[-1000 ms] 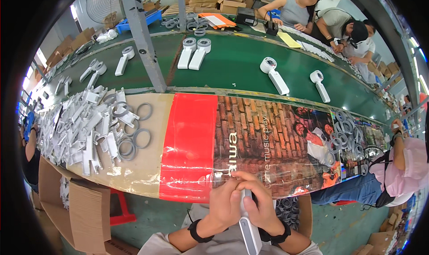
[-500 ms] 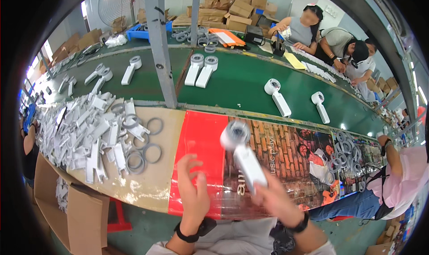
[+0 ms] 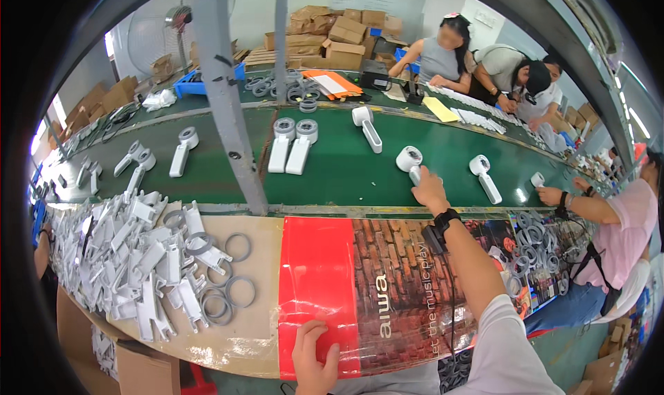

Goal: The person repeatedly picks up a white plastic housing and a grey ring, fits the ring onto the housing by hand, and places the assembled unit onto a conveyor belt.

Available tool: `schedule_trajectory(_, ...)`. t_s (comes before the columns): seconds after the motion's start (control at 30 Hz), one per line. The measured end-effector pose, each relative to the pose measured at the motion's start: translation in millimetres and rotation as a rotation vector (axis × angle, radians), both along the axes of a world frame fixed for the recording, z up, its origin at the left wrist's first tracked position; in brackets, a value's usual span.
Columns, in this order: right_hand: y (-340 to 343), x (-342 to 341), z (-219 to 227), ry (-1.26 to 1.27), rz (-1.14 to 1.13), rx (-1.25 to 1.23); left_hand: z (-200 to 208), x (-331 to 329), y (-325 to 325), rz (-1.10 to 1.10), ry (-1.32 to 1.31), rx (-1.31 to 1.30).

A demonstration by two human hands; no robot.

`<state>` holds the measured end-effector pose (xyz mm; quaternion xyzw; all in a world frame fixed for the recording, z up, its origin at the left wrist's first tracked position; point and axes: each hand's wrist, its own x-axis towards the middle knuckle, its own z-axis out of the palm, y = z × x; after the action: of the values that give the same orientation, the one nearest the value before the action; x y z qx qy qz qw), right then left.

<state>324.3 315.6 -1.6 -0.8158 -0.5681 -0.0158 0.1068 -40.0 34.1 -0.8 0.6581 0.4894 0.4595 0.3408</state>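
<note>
far forward, right hand [image 3: 431,193] at white device [image 3: 409,159], left hand [image 3: 315,359] back, half-curled

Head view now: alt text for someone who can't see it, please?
A person's right hand holds a white round-headed device at a green belt; the left hand is over a red panel. Loose white parts lie heaped at left.

Handheld fans [image 3: 299,156] on belt [image 3: 332,187], casings [image 3: 169,263] left, ring pile [image 3: 532,241] right, cartons [image 3: 346,31] behind

Bright; tube lights [image 3: 637,120] far right; glare on taped cardboard [image 3: 238,329]; edges bent, corners black.
</note>
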Motion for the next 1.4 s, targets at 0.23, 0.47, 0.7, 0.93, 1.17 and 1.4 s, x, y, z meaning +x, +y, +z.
schedule_trajectory(0.23, -181.5, -124.7, 77.7, 0.601, 0.784, -0.079, 28.0, 35.3, 14.1, 0.145, -0.464, -0.056)
schedule_trajectory(0.47, -283.2, -63.5, 91.2, 0.592, 0.763, -0.085, 26.0, 45.6, 15.5, -0.038, -0.559, -0.251)
schedule_trajectory(0.7, -318.1, 161.2, 51.4, -0.263, 0.005, 0.218, 3.2, 58.5, -29.5, -0.259, -0.932, -0.547)
schedule_trajectory(0.93, -366.5, 140.5, 22.0, 0.032, -0.148, 0.014, -1.6, 56.3, -60.7, -0.376, -0.910, -0.772)
schedule_trajectory(1.17, -372.3, 115.9, 34.9, 0.799, -0.088, 0.294, -10.3, 53.3, -109.7, -0.640, -0.989, -1.130)
schedule_trajectory(1.4, -398.1, -36.8, 64.1, 2.062, 0.329, 0.292, 15.1, 64.1, -93.3, -0.632, -0.613, -0.664)
